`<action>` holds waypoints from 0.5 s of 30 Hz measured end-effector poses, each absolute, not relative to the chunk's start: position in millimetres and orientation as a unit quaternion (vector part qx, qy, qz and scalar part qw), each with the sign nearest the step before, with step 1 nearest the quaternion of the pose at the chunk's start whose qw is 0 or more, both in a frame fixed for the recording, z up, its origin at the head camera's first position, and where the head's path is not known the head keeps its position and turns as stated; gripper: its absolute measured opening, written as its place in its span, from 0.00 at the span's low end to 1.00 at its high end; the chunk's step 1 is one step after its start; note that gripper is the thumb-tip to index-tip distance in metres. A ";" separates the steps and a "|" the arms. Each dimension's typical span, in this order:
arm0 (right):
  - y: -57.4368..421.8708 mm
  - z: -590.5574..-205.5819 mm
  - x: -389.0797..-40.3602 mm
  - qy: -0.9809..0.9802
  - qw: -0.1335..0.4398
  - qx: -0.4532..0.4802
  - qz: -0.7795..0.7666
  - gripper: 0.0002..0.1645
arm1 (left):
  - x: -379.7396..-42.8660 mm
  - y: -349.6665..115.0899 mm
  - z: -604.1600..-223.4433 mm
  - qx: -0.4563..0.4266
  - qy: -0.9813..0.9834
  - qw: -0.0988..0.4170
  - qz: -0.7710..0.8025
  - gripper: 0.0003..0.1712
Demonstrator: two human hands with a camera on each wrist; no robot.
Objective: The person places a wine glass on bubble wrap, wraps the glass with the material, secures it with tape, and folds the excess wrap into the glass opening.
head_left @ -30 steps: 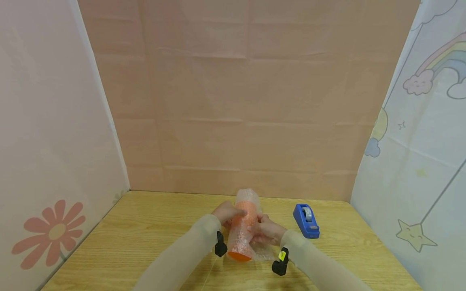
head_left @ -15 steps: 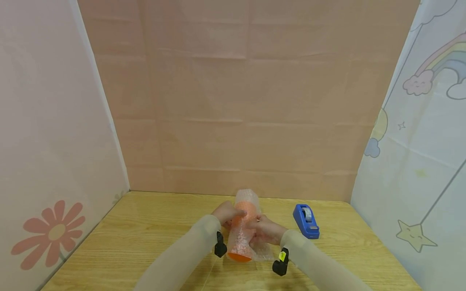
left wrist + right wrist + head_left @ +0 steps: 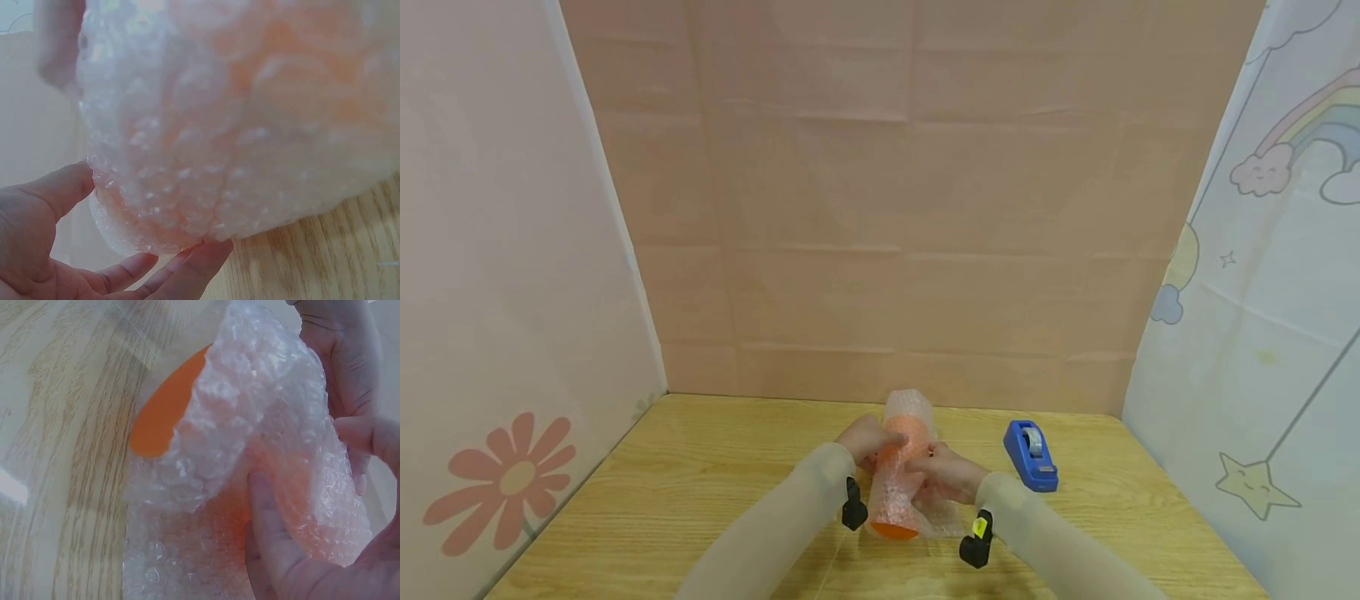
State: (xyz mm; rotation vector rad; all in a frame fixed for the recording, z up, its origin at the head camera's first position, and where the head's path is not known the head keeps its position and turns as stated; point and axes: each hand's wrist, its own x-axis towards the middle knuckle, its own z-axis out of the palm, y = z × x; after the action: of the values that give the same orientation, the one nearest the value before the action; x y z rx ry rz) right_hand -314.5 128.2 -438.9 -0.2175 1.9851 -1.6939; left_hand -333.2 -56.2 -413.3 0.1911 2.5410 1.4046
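Observation:
An orange cylinder, its flat end facing the person, lies rolled in clear bubble wrap at the middle of the table. My left hand grips the roll from its left side, thumb over the top; in the left wrist view its fingertips press the wrap's underside. From the right, my right hand holds the roll, with the thumb over the top and a finger tucked against the wrap near a fold. A loose flap of bubble wrap spreads on the table under the right hand.
A blue tape dispenser with a roll of clear tape stands on the wooden table, right of the hands. A brown panel rises behind the table, and patterned sheets flank both sides.
My right thumb has moved left onto the top of the roll. The left hand keeps its grip, and the roll stays almost in place.

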 end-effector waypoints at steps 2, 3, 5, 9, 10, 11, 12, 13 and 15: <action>127.4 -438.2 -314.3 0.731 0.259 -0.081 -0.626 0.50 | -333.3 -56.2 -412.8 0.068 0.867 0.116 0.481 0.20; 126.9 -438.1 -314.2 0.731 0.258 -0.081 -0.627 0.50 | -333.4 -56.2 -412.5 0.070 0.867 0.114 0.480 0.20; 125.9 -438.8 -314.1 0.736 0.251 -0.075 -0.624 0.52 | -333.3 -56.1 -412.5 0.070 0.867 0.115 0.480 0.20; 123.5 -440.1 -313.9 0.755 0.234 -0.055 -0.610 0.55 | -333.2 -56.0 -412.8 0.065 0.865 0.120 0.482 0.21; 123.1 -440.2 -313.7 0.761 0.230 -0.049 -0.604 0.56 | -333.2 -56.0 -413.2 0.062 0.864 0.122 0.484 0.22; 122.7 -440.2 -313.5 0.766 0.226 -0.043 -0.600 0.56 | -333.5 -56.2 -413.4 0.062 0.864 0.122 0.485 0.22; 122.4 -440.2 -313.4 0.768 0.224 -0.041 -0.599 0.56 | -333.8 -56.2 -413.7 0.063 0.863 0.122 0.486 0.22; 122.2 -440.4 -313.3 0.771 0.223 -0.037 -0.596 0.57 | -334.4 -56.2 -414.4 0.064 0.863 0.121 0.486 0.21; 122.2 -440.7 -313.0 0.770 0.223 -0.035 -0.597 0.57 | -335.4 -56.2 -415.5 0.066 0.862 0.122 0.487 0.20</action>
State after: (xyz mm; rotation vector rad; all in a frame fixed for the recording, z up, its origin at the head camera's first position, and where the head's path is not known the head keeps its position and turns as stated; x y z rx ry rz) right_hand -313.0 122.2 -440.7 -0.0980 2.1261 -1.6491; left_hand -335.4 -56.2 -415.5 0.1914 2.5173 1.4225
